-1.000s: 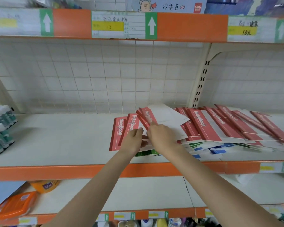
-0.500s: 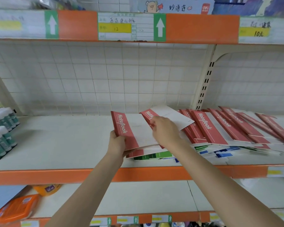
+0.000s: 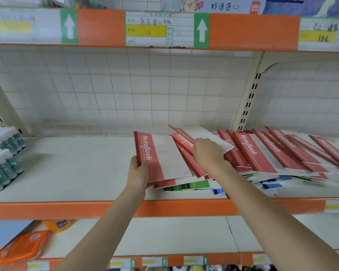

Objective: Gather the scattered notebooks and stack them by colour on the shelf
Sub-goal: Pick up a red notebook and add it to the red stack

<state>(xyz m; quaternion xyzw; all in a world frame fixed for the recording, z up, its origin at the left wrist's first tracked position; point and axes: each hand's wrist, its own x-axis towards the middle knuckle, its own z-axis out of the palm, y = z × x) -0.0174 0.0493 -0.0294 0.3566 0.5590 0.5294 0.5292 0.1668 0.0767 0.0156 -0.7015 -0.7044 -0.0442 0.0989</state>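
Note:
Several red-and-white notebooks (image 3: 260, 153) lie fanned across the right half of the cream shelf (image 3: 76, 169), overlapping one another. Green notebooks (image 3: 186, 186) and blue notebooks (image 3: 270, 185) show beneath them at the front. My left hand (image 3: 138, 171) grips the lower left corner of a small stack of red notebooks (image 3: 160, 155), lifted and tilted up off the pile. My right hand (image 3: 208, 152) pinches another red notebook (image 3: 209, 133) further back, with its white cover raised above the fan.
Glue bottles with green labels (image 3: 4, 153) stand at the shelf's left end. An orange front rail (image 3: 67, 209) edges the shelf. Orange packs (image 3: 20, 247) lie on the lower shelf at the left. An upper shelf with price labels (image 3: 159, 29) hangs overhead.
My left hand has lifted red notebooks off the pile and tilted them up. My right hand moved back onto another red notebook and raised it.

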